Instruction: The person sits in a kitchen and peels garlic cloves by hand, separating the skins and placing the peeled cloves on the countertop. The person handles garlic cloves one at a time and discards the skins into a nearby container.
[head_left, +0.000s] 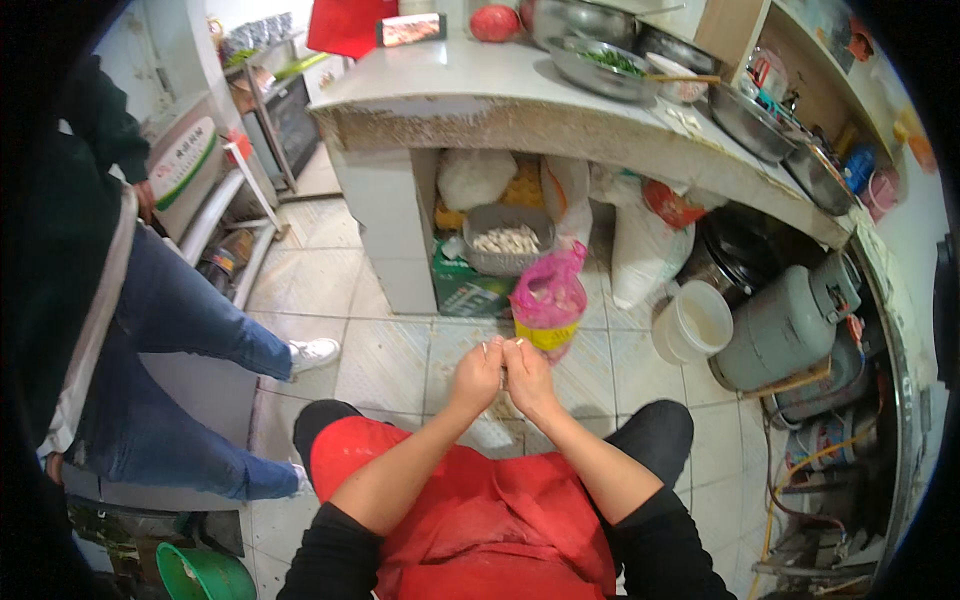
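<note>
My left hand (478, 376) and my right hand (528, 375) meet in front of me, fingers bent and tips pinched together. A small pale piece (519, 342) shows at the fingertips; it is too small to name, and my fingers hide most of what lies between them. Just beyond my hands, a pink plastic bag (551, 289) with pale contents sits in a tub with a yellow band (546, 337) on the floor. Farther back, a grey plastic basket (510, 262) holds several whitish pieces that look like peeled garlic cloves, and rests on a green box (469, 291).
A person in jeans (202, 315) stands close on my left. The worktop (442, 71) carries steel bowls (604, 71). On the right are a white bucket (691, 322) and a grey gas cylinder (780, 330). A green bucket (206, 574) is at lower left.
</note>
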